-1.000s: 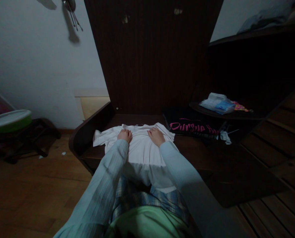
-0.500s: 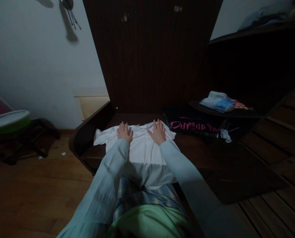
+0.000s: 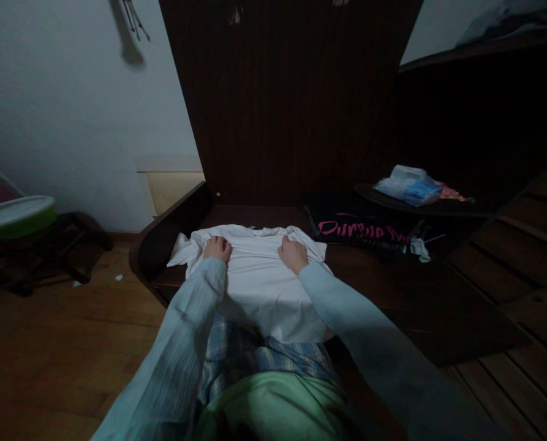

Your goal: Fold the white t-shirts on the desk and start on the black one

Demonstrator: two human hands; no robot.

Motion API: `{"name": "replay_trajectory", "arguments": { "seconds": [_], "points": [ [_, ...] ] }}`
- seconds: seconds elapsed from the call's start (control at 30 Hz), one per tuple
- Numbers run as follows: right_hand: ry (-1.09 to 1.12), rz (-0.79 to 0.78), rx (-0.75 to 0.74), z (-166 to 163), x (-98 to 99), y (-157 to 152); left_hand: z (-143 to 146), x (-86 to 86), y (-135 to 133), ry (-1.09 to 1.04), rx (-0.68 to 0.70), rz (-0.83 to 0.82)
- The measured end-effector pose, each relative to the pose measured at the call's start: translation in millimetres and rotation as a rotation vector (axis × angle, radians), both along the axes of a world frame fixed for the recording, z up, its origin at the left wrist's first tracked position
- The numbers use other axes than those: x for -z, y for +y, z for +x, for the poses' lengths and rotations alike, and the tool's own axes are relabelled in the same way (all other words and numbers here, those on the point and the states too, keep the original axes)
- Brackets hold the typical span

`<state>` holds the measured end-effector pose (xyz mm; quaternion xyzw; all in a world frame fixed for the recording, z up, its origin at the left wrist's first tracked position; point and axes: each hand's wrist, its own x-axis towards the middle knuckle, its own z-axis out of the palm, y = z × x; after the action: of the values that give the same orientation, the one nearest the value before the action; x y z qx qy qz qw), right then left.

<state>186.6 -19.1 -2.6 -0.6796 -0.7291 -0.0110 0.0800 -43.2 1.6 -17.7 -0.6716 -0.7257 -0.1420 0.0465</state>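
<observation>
A white T-shirt (image 3: 259, 269) lies spread over the dark wooden bench (image 3: 360, 275), its lower part hanging over the front edge toward my lap. My left hand (image 3: 217, 248) is closed on the shirt's left side below the sleeve, fingers curled into the cloth. On the right side, my right hand (image 3: 293, 254) is likewise closed on the fabric, its fingertips partly hidden. Creases run across the shirt between both hands. The collar faces away from me, near the back of the seat.
Beside the shirt lies a folded black cloth with pink lettering (image 3: 360, 228). A plastic packet (image 3: 408, 185) sits on a small shelf (image 3: 378, 199) above it. The bench's armrest (image 3: 147, 248) rises at left. A green-rimmed round container (image 3: 20, 217) rests on a dark stand further left.
Both hands have gone from lying flat with fingers stretched to being curled on the shirt. The left hand has shifted slightly left, and the cloth between them looks tauter.
</observation>
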Motion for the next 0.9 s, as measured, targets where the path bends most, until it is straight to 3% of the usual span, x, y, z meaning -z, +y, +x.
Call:
{"name": "replay_trajectory", "arguments": {
  "seconds": [0.13,0.33,0.53,0.6,0.77,0.9],
  "points": [
    [-0.035,-0.021,-0.169,-8,3.1,-31,-9,4.5,-4,-0.035,0.072,-0.053],
    [-0.091,-0.066,-0.375,-20,-0.6,-74,-5,8.0,0,-0.051,0.061,-0.134],
    [-0.124,-0.107,-0.568,-13,-8.5,-87,-8,3.9,-1,-0.062,0.091,-0.141],
    [-0.165,-0.118,-0.515,-1,-13.2,-77,-8,3.6,-1,-0.068,0.100,-0.122],
    [-0.304,-0.190,-0.109,49,-43.3,-32,-7,4.1,-1,-0.071,0.099,-0.128],
    [-0.325,-0.099,-0.058,70,-66.6,-14,-6,6.5,0,-0.069,0.088,-0.113]
  ]
}}
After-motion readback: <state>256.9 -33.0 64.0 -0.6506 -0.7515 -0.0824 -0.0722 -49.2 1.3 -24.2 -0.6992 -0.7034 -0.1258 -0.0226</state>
